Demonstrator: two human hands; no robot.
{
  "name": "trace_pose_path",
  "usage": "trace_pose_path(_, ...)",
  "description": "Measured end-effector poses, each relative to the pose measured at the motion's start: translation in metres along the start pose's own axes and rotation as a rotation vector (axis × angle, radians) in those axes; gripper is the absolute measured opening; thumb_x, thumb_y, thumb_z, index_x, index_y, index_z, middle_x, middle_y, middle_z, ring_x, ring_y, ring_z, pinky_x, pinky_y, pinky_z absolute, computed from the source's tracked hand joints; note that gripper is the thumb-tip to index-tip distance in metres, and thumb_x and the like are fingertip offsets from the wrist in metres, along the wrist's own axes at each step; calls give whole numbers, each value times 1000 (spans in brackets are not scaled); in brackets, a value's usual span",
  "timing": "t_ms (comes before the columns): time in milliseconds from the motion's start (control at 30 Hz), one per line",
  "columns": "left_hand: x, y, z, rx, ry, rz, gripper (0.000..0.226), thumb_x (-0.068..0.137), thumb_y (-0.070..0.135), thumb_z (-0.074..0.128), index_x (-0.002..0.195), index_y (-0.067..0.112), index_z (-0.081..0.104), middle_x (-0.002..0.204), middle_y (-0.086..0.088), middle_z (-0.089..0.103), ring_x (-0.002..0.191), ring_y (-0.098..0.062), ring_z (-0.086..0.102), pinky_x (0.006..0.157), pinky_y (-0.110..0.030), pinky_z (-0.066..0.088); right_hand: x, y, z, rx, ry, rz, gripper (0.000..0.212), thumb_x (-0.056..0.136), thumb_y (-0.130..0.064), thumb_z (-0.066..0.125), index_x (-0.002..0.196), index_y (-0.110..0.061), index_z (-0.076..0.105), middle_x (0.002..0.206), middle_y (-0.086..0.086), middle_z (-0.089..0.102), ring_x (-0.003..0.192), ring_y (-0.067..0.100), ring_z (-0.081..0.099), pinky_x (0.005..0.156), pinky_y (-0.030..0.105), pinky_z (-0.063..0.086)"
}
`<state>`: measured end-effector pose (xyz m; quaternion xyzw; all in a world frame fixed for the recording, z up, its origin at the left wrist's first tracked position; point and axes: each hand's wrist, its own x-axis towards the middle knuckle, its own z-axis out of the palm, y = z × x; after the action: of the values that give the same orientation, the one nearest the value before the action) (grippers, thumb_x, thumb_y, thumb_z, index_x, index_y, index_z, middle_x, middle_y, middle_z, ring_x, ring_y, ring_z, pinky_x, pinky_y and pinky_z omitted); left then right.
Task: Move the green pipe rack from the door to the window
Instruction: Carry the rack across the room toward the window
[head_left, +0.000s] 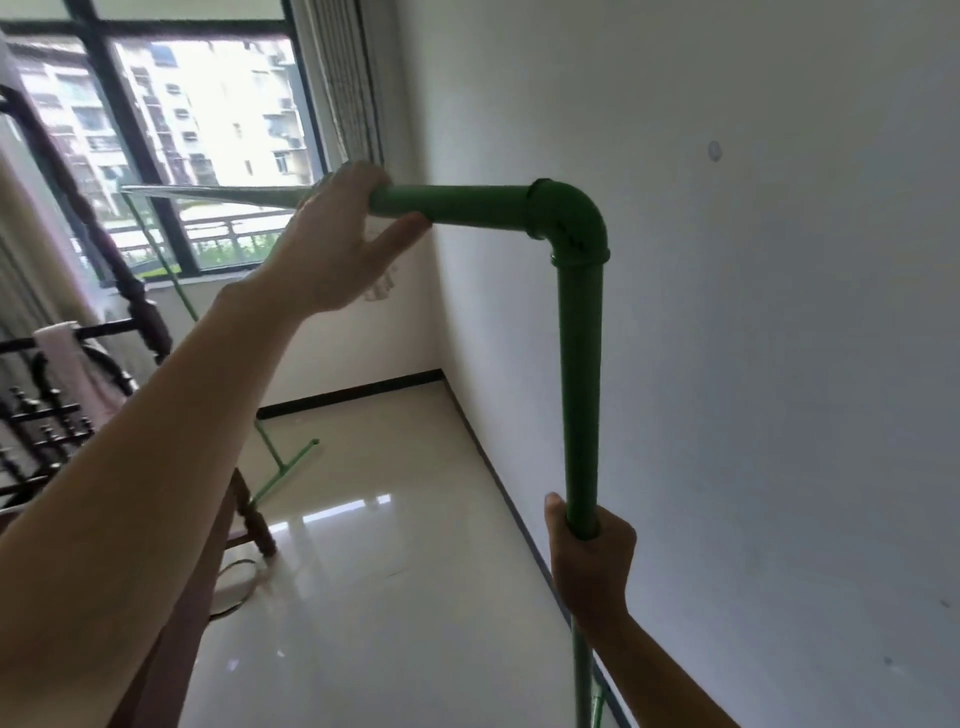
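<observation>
The green pipe rack (581, 364) fills the middle of the head view: a top bar runs from an elbow joint at the upper right toward the window (171, 135), and a near upright drops from that elbow. Its far upright and foot stand on the floor below the window. My left hand (332, 244) rests over the top bar just left of the elbow, fingers curled over it and thumb spread beneath. My right hand (589, 566) is shut around the near upright low down, at the lower right.
A white wall (753, 338) runs close along the right of the rack. A dark wooden bed frame (67, 395) with carved posts stands at the left. Glossy tiled floor (389, 571) lies between them, reaching the window wall.
</observation>
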<state>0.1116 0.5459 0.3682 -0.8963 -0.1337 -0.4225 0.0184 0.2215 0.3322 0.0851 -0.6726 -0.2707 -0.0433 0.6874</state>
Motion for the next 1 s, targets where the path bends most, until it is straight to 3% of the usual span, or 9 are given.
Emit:
trace_pose_path(133,14,-17,11,-8,-14,-34,65,85,65,38,107,5,51,97,-4,47,87,-21,44,75,-36,38,25,9,19,35,-43,2,54,85,-15,72,43,-16,38,37,-2,36,34,10,37,41,24,35)
trace_pose_path(267,30,-44,29,-5,-13,-71,70,82,67,37,109,4,51,99,-4,46,90,-19,42,77,-33,34,54,23,46,50,-46,-9,54,85,-11,72,46,2,37,37,17,39,34,15,38,41,27,35)
trace_pose_path(433,51,-101,57,18,27,-84,75,82,75,35,108,6,51,100,-5,45,92,-21,41,80,-35,36,86,36,97,60,-38,-7,54,85,-10,71,46,3,37,36,12,36,33,13,38,40,24,36)
trace_pose_path(600,75,-155,75,49,60,-58,88,77,88,29,106,8,52,99,-3,46,93,-20,42,82,-32,32,128,50,159,53,-27,-13,53,85,-9,71,43,-9,40,39,18,40,33,17,40,40,28,37)
trace_pose_path(733,92,-201,95,60,85,-79,84,76,92,22,100,16,49,98,-1,46,93,-19,41,85,-34,33,161,65,205,29,-59,-7,53,85,-10,71,46,5,39,39,21,40,34,18,40,41,29,38)
trace_pose_path(1000,143,-277,148,124,93,-100,89,80,89,22,108,10,53,100,-2,48,93,-17,42,87,-32,31,249,101,290,87,-164,-13,55,85,-13,71,44,1,38,37,1,36,33,12,38,39,28,36)
